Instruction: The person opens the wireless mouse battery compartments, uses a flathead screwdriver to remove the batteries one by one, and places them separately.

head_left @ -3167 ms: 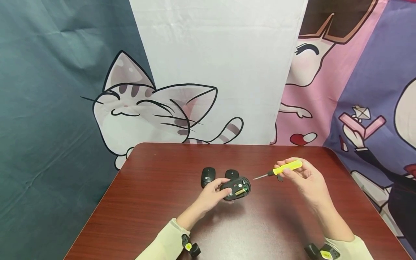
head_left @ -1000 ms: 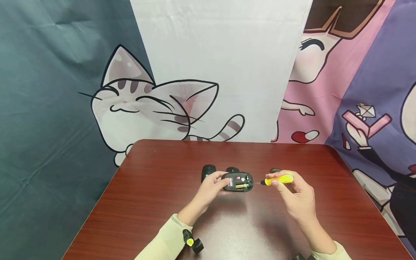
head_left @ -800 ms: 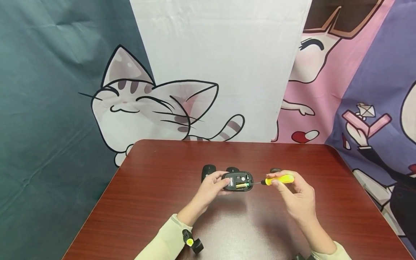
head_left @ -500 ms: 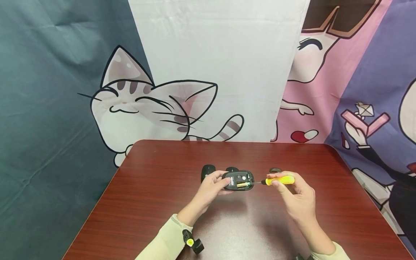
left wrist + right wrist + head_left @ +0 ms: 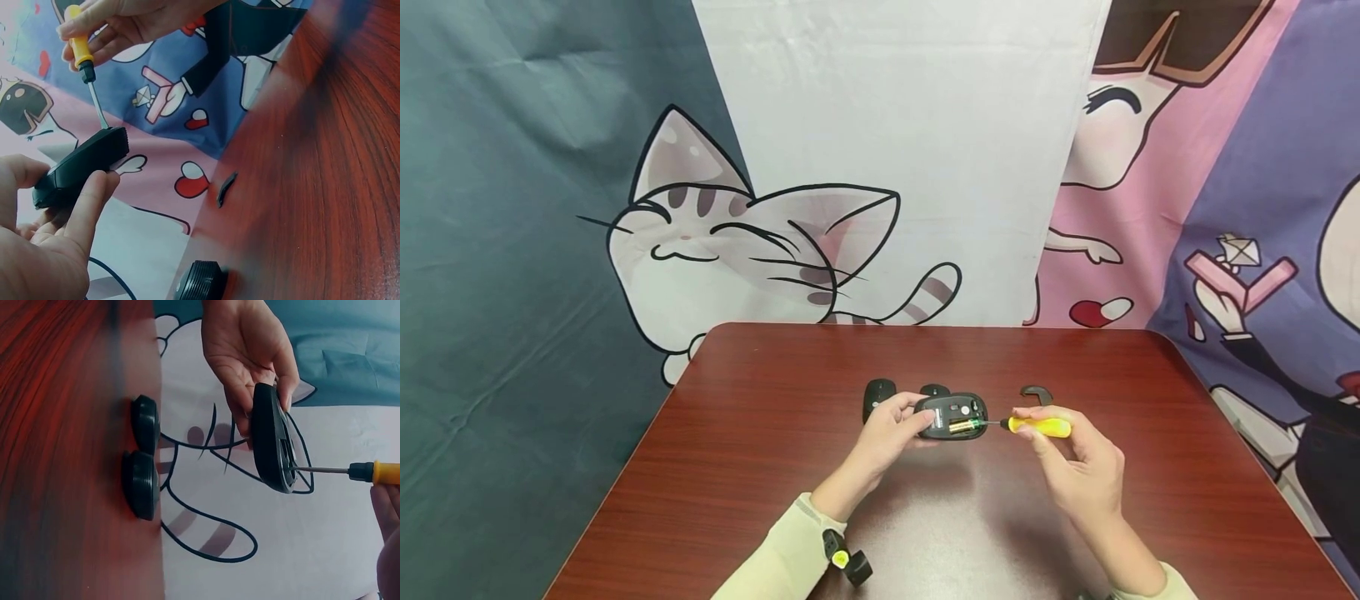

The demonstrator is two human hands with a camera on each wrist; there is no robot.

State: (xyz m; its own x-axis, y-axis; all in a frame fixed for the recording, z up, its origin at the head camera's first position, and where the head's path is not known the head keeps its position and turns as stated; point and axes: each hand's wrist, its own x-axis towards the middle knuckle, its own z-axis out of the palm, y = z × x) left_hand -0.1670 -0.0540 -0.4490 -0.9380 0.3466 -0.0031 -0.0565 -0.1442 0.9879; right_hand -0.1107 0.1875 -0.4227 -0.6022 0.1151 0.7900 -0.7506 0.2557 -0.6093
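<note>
My left hand [image 5: 883, 433] grips a black computer mouse [image 5: 940, 404] above the table, its underside turned up with the thumb on it. A battery [image 5: 964, 425] lies in the mouse's uncovered compartment. In my right hand [image 5: 1082, 467] is a screwdriver [image 5: 1039, 427] with a yellow handle, pinched between thumb and fingers. Its thin metal shaft [image 5: 322, 469] points left, and the tip reaches into the compartment end of the mouse in the right wrist view. What exactly the tip touches is too small to tell.
Two more black mice, one at the left [image 5: 878, 396] and one partly hidden [image 5: 935, 389], stand on the table [image 5: 760, 467] behind the held one. A dark curved battery cover [image 5: 1037, 392] lies beyond my right hand. A printed cloth [image 5: 985, 167] hangs behind the table.
The screwdriver has come from the right, apart from the mouse, to its compartment end. Over the last half second its handle has dipped slightly. The left hand keeps its grip on the mouse.
</note>
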